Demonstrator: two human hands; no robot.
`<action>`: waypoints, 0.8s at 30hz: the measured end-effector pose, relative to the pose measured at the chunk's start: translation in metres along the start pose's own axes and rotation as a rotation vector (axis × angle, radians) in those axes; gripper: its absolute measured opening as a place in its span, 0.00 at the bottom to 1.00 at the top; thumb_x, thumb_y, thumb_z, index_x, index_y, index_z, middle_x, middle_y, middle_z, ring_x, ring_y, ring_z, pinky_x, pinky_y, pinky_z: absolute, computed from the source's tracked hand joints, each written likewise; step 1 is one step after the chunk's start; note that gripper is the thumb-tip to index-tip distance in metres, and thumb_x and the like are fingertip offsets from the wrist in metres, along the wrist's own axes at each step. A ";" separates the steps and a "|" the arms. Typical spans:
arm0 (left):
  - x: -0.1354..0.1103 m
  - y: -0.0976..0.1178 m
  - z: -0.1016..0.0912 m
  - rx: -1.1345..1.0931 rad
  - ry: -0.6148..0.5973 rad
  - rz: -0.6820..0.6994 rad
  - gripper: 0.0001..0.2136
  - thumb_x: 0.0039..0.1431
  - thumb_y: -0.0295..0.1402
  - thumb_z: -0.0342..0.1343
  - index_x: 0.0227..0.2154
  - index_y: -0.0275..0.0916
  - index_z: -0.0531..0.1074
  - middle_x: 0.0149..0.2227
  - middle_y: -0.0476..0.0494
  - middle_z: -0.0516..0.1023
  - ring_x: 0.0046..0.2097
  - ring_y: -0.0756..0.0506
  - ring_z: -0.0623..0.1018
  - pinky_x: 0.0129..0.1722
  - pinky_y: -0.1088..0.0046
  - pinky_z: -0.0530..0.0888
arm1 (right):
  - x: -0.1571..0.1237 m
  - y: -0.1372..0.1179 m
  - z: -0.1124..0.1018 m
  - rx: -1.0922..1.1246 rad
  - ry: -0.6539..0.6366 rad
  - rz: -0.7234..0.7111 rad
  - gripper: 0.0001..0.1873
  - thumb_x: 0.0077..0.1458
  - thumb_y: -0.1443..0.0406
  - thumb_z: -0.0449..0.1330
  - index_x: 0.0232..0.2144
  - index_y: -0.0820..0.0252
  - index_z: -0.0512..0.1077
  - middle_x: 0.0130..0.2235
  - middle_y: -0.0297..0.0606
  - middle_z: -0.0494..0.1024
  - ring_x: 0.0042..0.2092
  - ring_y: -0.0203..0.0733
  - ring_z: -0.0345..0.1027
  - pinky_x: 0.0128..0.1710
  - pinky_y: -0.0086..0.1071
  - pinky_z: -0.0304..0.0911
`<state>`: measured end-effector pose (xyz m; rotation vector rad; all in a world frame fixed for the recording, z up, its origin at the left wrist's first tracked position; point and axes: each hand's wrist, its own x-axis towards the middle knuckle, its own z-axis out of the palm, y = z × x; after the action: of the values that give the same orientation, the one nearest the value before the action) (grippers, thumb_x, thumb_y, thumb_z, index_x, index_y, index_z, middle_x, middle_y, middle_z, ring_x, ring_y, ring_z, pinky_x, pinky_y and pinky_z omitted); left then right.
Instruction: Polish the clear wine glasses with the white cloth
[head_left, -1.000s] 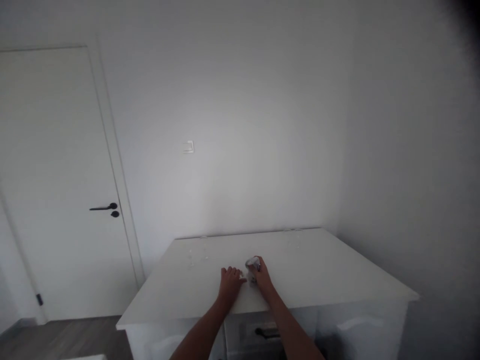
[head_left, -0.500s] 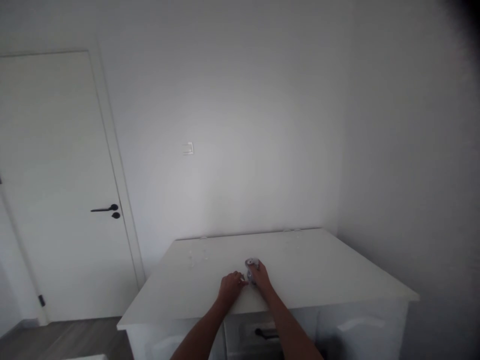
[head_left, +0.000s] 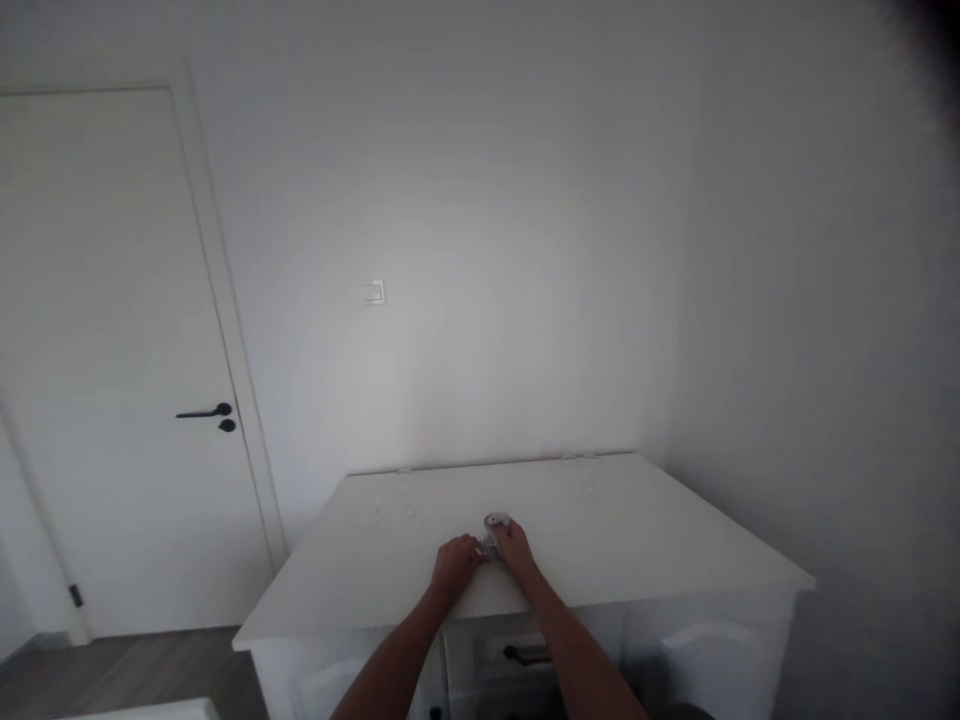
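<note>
My right hand point(head_left: 514, 545) is closed round a small grey and white object with a rounded top point(head_left: 496, 520), over the middle of the white cabinet top point(head_left: 600, 540). Its shape resembles a tape dispenser, but it is too small and dim to be sure. Just to its left, my left hand point(head_left: 456, 562) has its fingers bent together, the tips at the object's lower left side. Whatever lies between those fingertips is hidden. Both hands are close together near the cabinet's front edge.
Faint clear outlines, perhaps glassware, show on the cabinet top at the back left point(head_left: 406, 490) and back right point(head_left: 591, 472). A drawer handle point(head_left: 526, 655) is below the front edge. A door point(head_left: 112, 350) and a light switch point(head_left: 373, 292) lie beyond.
The grey and white object has tilted, its lower end now nearer my left fingers. My left and right hands have come slightly closer together. The camera view has shifted a little.
</note>
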<state>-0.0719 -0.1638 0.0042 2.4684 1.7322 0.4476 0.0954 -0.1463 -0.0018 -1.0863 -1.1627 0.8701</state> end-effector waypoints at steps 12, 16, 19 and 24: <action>0.004 -0.004 0.006 -0.017 0.022 0.021 0.11 0.71 0.40 0.57 0.47 0.43 0.82 0.51 0.42 0.84 0.55 0.41 0.80 0.55 0.68 0.71 | -0.002 -0.002 0.000 0.015 0.035 -0.024 0.28 0.45 0.40 0.64 0.30 0.59 0.76 0.28 0.37 0.76 0.32 0.43 0.65 0.34 0.36 0.63; 0.005 -0.004 0.005 -0.016 0.019 0.005 0.12 0.71 0.39 0.56 0.48 0.41 0.82 0.51 0.40 0.84 0.56 0.39 0.80 0.55 0.67 0.72 | -0.004 -0.004 -0.002 0.019 0.013 -0.064 0.30 0.46 0.38 0.65 0.31 0.58 0.77 0.32 0.40 0.79 0.36 0.46 0.70 0.40 0.38 0.67; 0.005 -0.004 0.004 -0.019 0.011 0.007 0.12 0.71 0.38 0.57 0.48 0.41 0.82 0.52 0.40 0.83 0.57 0.39 0.80 0.57 0.66 0.72 | -0.004 -0.004 -0.002 0.013 0.005 -0.056 0.31 0.45 0.36 0.65 0.29 0.58 0.77 0.30 0.41 0.79 0.35 0.47 0.70 0.38 0.39 0.67; 0.005 -0.003 0.004 -0.024 -0.005 0.029 0.11 0.70 0.37 0.57 0.49 0.43 0.82 0.53 0.41 0.84 0.58 0.39 0.80 0.59 0.65 0.71 | 0.001 0.002 -0.001 0.006 0.031 -0.033 0.33 0.42 0.35 0.65 0.29 0.58 0.78 0.28 0.40 0.78 0.33 0.47 0.68 0.36 0.39 0.65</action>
<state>-0.0721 -0.1579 0.0007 2.4789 1.6813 0.4611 0.0972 -0.1450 -0.0035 -1.0694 -1.1489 0.8280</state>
